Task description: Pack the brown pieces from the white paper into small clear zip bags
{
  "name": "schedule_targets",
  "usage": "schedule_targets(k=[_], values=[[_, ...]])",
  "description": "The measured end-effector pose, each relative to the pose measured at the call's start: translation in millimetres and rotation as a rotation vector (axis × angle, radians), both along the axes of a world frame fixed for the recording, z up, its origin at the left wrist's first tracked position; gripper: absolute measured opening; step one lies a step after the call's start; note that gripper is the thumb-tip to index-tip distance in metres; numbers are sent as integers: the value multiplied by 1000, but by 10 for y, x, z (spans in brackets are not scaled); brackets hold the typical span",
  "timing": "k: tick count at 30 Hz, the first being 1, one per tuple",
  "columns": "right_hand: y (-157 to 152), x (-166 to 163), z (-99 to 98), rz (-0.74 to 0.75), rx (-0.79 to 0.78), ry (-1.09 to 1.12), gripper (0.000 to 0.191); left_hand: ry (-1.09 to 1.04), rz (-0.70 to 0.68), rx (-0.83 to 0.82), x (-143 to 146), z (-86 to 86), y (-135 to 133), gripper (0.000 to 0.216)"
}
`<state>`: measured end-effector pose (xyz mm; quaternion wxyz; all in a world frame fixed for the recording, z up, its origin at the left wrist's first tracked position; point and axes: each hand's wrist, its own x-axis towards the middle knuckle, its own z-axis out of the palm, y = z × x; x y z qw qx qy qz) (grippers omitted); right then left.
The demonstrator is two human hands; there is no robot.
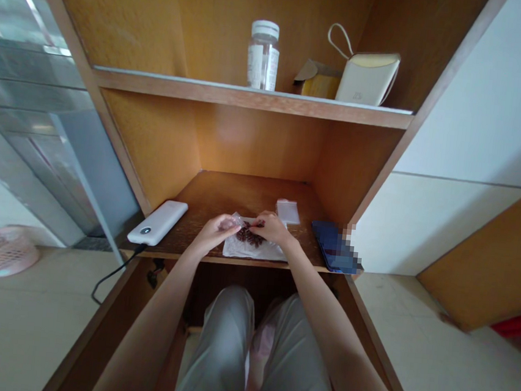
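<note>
the left hand (219, 231) pinches a small clear bag (238, 219) by the fingers, tilted over the left edge of a heap of small dark red pieces (251, 237); the right hand (274, 229) bends down over the heap, its fingertips drawn close among the pieces, though i cannot tell whether any are gripped. the heap lies on a white sheet (257, 253), between the hands and near the front edge of the bench (215, 191). that edge is the main worry: the sheet reaches close to it, so a forearm or a sleeve-less wrist dragging the sheet forward could tip pieces toward the lap (229, 334) and the open space below. the pieces look loose and perhaps round, so a quick sweep of the fingers might scatter them past the sheet. the bag seems thin and its mouth is too small to make out; if it sagged shut, a piece could miss it. a second clear bag (288, 212) lies flat just behind the right hand, where the knuckles might nudge it. the phone (333, 247), farther right, sits near the edge too.
</note>
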<state>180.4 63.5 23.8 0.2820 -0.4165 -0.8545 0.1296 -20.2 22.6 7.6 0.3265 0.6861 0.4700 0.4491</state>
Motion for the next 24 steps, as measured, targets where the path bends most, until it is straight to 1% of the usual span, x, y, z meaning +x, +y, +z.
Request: schedule_targets(k=[3, 6, 9, 12, 14, 16, 19, 22, 24], values=[[-1, -14, -16, -3, -1, -12, 4, 2, -2, -1, 0, 8, -5, 34], [2, -20, -30, -15, -6, 38, 5, -8, -7, -11, 5, 16, -5, 34], [15, -47, -32, -66, -25, 218, 7, -12, -4, -19, 9, 14, 1, 34], [39, -119, -22, -83, -116, 458, 14, -8, -15, -12, 5, 0, 10, 34], [55, -186, -13, -63, -172, 554, 18, -9, -30, -6, 1, -6, 13, 34], [67, -252, -7, -40, -195, 574, 17, -10, -35, 1, -3, -3, 9, 35], [70, -311, 0, 26, -243, 512, 15, -5, -38, 6, 0, 18, -7, 35], [58, -286, 23, 100, -314, 474, 18, -8, -55, 2, 9, 37, -23, 35], [44, -217, 59, 94, -315, 463, 19, -11, -50, 1, 15, 39, -26, 34]])
